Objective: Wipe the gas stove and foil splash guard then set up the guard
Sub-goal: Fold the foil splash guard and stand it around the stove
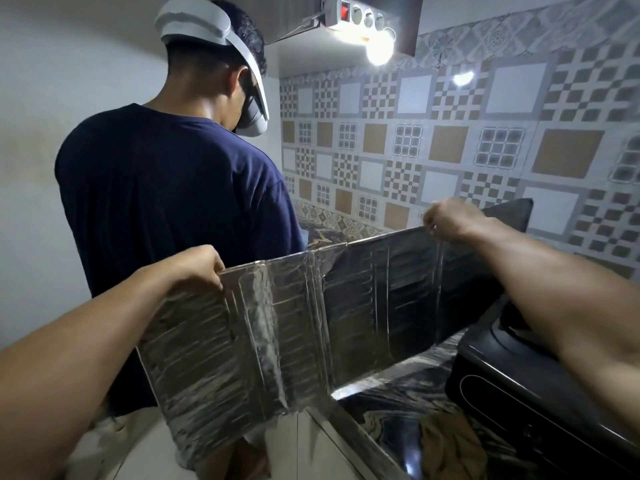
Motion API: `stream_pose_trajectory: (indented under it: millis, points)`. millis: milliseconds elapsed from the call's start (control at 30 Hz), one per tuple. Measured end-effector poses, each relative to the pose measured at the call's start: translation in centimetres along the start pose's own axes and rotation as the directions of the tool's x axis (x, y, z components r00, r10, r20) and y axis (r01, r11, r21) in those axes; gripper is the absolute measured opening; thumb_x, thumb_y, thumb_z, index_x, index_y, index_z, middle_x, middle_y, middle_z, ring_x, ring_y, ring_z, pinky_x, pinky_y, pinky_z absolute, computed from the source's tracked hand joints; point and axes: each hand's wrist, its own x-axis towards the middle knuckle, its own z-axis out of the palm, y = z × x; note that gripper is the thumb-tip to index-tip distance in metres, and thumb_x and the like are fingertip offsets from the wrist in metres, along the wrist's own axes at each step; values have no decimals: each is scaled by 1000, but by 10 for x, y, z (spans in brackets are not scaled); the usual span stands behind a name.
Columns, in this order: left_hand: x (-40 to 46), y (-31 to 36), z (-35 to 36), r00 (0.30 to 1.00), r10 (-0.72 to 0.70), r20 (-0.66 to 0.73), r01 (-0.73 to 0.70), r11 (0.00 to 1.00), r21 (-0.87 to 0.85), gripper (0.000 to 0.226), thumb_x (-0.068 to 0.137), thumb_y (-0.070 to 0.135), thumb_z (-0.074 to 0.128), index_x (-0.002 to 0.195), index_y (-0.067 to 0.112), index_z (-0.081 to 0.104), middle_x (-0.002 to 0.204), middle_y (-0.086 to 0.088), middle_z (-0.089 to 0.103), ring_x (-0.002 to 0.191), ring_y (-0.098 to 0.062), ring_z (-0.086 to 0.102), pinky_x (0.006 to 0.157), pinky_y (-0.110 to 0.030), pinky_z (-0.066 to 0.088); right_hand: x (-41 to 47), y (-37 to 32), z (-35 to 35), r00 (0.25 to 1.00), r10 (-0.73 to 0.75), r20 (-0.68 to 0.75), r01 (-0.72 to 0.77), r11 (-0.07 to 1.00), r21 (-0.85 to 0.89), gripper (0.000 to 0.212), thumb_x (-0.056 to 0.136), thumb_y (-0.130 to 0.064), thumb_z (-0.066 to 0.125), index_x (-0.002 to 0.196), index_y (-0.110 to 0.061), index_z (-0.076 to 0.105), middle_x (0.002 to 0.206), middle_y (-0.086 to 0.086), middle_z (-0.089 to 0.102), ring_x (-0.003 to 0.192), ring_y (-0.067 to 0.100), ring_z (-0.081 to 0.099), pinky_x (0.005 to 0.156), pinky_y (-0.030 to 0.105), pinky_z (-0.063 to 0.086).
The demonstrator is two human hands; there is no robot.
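Both of my hands are pinched shut on the top edge of the foil splash guard (311,306): my left hand (194,268) holds the corner at centre left of the frame, my right hand (446,220) holds the far end right of centre. The guard hangs unfolded between them, held in the air across the middle of the frame, its lower left corner dangling past the counter edge.

Nearest me, at the lower right, a brownish cloth (450,445) lies crumpled on the marbled countertop (398,403), and the black gas stove (519,393) sits just beside it. If I drop the guard low while swinging it toward the stove, its loose bottom edge could catch on the cloth or on the stove's corner and crease or tear, since thin foil held only at two points has no stiffness. The creases between panels could also fold the wrong way if my hands come together unevenly.

Further off, at the upper left, another person in a dark blue shirt (173,202) stands close behind the guard; a wide swing could brush them.

The guard itself is silver, ribbed and wrinkled, in several hinged panels, dull in places; whether that is leftover grease or only shadow I cannot tell in this light.
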Motion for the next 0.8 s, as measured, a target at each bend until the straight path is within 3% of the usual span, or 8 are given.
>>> stream_pose_trajectory:
  millis: [67, 167, 300, 400, 500, 633, 800]
  points:
    - [0, 11, -7, 999, -3, -48, -1, 997, -76, 8, 73, 9, 72, 69, 14, 76, 65, -4, 69, 61, -15, 62, 55, -23, 43, 1, 8, -13, 998, 45, -53, -45, 999, 5, 25, 93, -10, 51, 84, -25, 67, 97, 6, 67, 85, 25, 62, 73, 33, 48]
    - [-1, 32, -14, 993, -3, -115, -21, 977, -210, 13, 73, 8, 71, 61, 13, 75, 61, -5, 70, 60, -19, 65, 60, -28, 48, -1, 22, -35, 989, 96, -115, -95, 995, 16, 27, 92, -8, 49, 79, -25, 65, 92, 7, 65, 80, 27, 58, 73, 32, 45]
    - [-3, 64, -22, 985, 33, -171, -89, 938, -334, 17, 79, 12, 70, 68, -1, 73, 62, -10, 63, 60, -19, 56, 61, -28, 41, -9, 50, -59, 964, 129, -234, -140, 990, -34, 24, 85, -4, 55, 73, -22, 65, 85, 7, 65, 78, 28, 56, 89, 41, 45]
    - [-3, 94, -27, 976, 86, -199, -157, 913, -377, 26, 80, 20, 74, 68, -3, 72, 64, -13, 61, 64, -21, 54, 64, -32, 41, -14, 78, -72, 932, 146, -331, -185, 979, -89, 17, 85, -3, 57, 84, -15, 70, 86, 8, 61, 86, 30, 58, 92, 43, 43]
    - [-3, 128, -29, 965, 136, -226, -217, 896, -388, 32, 80, 25, 75, 61, 1, 67, 59, -9, 58, 59, -20, 48, 61, -30, 37, -16, 106, -88, 921, 187, -341, -240, 963, -120, 21, 85, -3, 57, 94, -15, 71, 90, 9, 62, 94, 33, 60, 93, 42, 41]
    - [9, 180, -27, 950, 226, -214, -302, 839, -453, 24, 81, 22, 76, 68, 3, 73, 64, -10, 67, 57, -18, 55, 59, -29, 41, -20, 149, -101, 903, 253, -347, -314, 940, -133, 29, 83, -3, 58, 105, -17, 70, 101, 14, 66, 98, 35, 59, 93, 43, 41]
    - [47, 236, -16, 939, 282, -196, -343, 808, -480, 32, 79, 19, 79, 50, 12, 68, 43, 1, 59, 39, -8, 49, 50, -21, 36, -31, 199, -102, 870, 319, -375, -398, 904, -153, 26, 83, -4, 57, 103, -16, 69, 92, 11, 64, 88, 31, 58, 93, 43, 43]
